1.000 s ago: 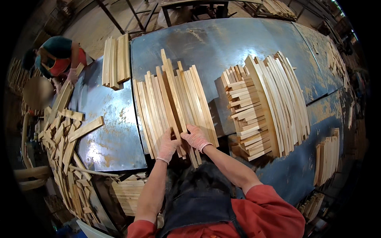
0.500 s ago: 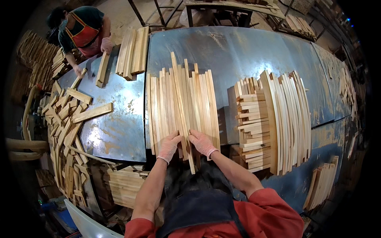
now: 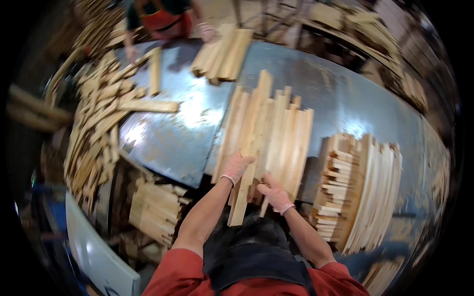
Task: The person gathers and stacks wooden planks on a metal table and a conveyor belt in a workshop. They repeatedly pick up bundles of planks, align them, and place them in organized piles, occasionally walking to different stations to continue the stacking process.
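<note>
Gripping one pale wooden plank (image 3: 260,108) in curled pink-gloved left hand (image 3: 238,166), touching (hold unclear) one narrow wooden strip (image 3: 265,206) rightward with part-curled right hand (image 3: 276,193).

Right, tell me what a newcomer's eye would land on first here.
First, the row of pale wooden strips in the middle, where the gloved left hand holds a wider board. Next, the jumbled heap of wood pieces on the left. Then the big stack of strips on the right.

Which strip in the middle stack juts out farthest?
The wide strip slanting beside the left hand: its far end reaches past all the others, and its near end comes closest to the apron.
</note>
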Motion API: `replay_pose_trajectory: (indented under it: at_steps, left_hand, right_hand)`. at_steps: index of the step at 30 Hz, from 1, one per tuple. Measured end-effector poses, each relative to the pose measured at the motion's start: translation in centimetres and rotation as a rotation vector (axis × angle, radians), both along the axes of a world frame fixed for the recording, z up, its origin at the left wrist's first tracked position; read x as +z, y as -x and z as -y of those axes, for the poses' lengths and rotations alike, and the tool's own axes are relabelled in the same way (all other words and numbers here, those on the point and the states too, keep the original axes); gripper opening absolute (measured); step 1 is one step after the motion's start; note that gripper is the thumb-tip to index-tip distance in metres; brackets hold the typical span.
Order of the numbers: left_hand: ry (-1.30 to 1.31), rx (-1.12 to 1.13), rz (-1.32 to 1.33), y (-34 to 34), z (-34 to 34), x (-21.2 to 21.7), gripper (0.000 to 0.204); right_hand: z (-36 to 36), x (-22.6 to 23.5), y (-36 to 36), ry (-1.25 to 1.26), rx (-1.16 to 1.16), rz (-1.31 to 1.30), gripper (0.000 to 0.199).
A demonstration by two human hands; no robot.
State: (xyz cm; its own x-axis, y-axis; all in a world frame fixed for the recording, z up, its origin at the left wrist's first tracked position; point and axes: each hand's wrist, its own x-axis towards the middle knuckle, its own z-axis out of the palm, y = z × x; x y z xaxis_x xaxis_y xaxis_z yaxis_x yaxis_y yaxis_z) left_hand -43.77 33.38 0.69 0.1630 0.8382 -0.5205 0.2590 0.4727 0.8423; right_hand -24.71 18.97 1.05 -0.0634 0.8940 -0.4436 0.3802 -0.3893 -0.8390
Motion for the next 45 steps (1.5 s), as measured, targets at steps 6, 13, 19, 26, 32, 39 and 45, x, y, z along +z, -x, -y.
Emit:
replay_pose_trajectory:
  at_steps: [6, 13, 19, 26, 32, 39, 45]
  left_hand:
    - [-0.135, 0.197, -0.413, 14.2, 6.5, 8.9, 0.059]
    - [-0.336, 0.8, -0.8, 26.6, 23.7, 10.1, 0.043]
    - [0.042, 1.18, -0.713, 32.3, 38.3, 4.7, 0.052]
    - [0.58, 1.161, -0.552, 43.6, 43.5, -3.9, 0.042]
    - [0.394, 1.419, -0.54, 57.5, 40.9, -11.5, 0.045]
    - [0.527, 1.205, -0.811, 73.2, 42.9, -22.7, 0.048]
    - [0.768, 1.053, -0.9, 75.5, 43.1, -25.3, 0.056]
  right_hand:
    - [-0.7, 0.4, 5.1, 0.178, -0.038, -0.426, 0.071]
    - [-2.2, 0.3, 12.2, 0.265, 0.214, -0.497, 0.068]
    - [-2.5, 0.7, 17.6, 0.379, 0.314, -0.466, 0.062]
    - [0.1, 0.2, 24.3, 0.576, 0.302, -0.431, 0.012]
    - [2.2, 1.6, 30.8, 0.623, 0.312, -0.122, 0.059]
    - [3.2, 0.8, 34.9, 0.719, 0.279, -0.08, 0.046]
    - [4.6, -3.3, 35.8, 0.808, 0.415, 0.013, 0.063]
